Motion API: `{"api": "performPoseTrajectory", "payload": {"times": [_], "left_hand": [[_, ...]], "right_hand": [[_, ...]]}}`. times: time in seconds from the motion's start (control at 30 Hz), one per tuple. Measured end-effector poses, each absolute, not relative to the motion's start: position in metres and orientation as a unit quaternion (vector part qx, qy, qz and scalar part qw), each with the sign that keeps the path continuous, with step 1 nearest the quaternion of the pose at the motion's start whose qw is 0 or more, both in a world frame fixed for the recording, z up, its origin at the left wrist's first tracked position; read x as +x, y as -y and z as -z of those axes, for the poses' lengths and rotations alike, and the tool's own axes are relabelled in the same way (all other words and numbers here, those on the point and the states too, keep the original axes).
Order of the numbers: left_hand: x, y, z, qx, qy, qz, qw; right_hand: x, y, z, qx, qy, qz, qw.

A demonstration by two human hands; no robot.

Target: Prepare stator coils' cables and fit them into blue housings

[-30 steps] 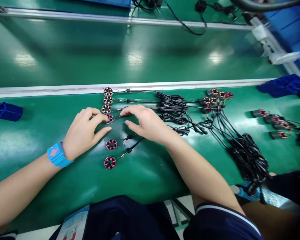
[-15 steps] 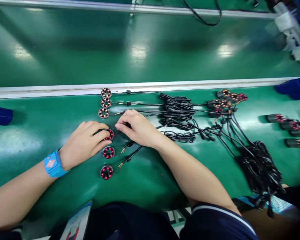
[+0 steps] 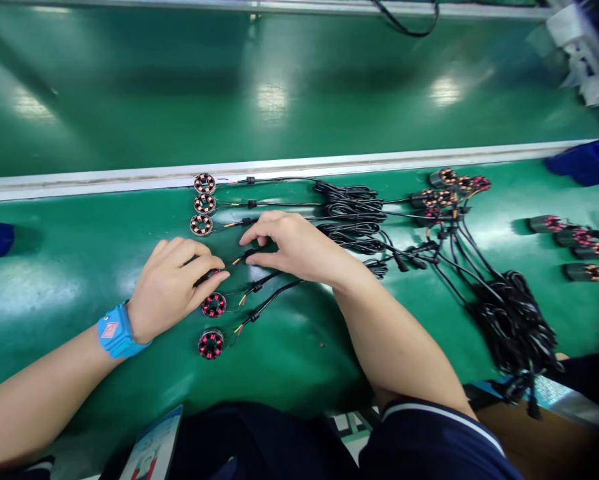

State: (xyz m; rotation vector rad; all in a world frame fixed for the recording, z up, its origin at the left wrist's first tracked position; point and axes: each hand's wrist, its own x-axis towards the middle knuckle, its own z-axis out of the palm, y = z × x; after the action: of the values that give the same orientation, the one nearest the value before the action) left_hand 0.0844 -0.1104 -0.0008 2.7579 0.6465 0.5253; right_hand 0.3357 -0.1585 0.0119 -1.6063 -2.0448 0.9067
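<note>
Held ring away from the orange ones; right fingers parted.
Left of the cable coils: your left hand pinches the red-wound ring, mostly hidden. A second ago it sat against the three orange-wound rings; now it's closer to two other red-wound rings, so the colours read, I judge, as separate groups. Your right hand has backed toward the coils, fingertips parted around the cable sleeve; can't tell if you grip it. Edges: white strip just beyond the coils, wire bundle to their right. Open bench on your side of the coils and well left.
</note>
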Motion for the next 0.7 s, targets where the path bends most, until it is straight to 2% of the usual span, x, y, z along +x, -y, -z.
{"api": "performPoseTrajectory", "payload": {"times": [0.17,0.33,0.4,0.53,0.7], "left_hand": [[0.083,0.111,0.000,0.944,-0.225,-0.194,0.142],[0.082,0.091,-0.006,0.937,-0.260,-0.207,0.111],[0.084,0.079,-0.006,0.940,-0.265,-0.195,0.087],[0.088,0.061,0.003,0.959,-0.214,-0.184,0.027],[0.088,0.059,0.011,0.966,-0.169,-0.195,0.013]], "right_hand": [[0.334,0.159,-0.014,-0.552,0.737,-0.345,0.185],[0.332,0.154,-0.020,-0.584,0.693,-0.275,0.321],[0.329,0.149,-0.015,-0.602,0.685,-0.233,0.338],[0.319,0.139,0.002,-0.622,0.702,-0.204,0.280],[0.310,0.130,0.007,-0.636,0.716,-0.204,0.202]]}}
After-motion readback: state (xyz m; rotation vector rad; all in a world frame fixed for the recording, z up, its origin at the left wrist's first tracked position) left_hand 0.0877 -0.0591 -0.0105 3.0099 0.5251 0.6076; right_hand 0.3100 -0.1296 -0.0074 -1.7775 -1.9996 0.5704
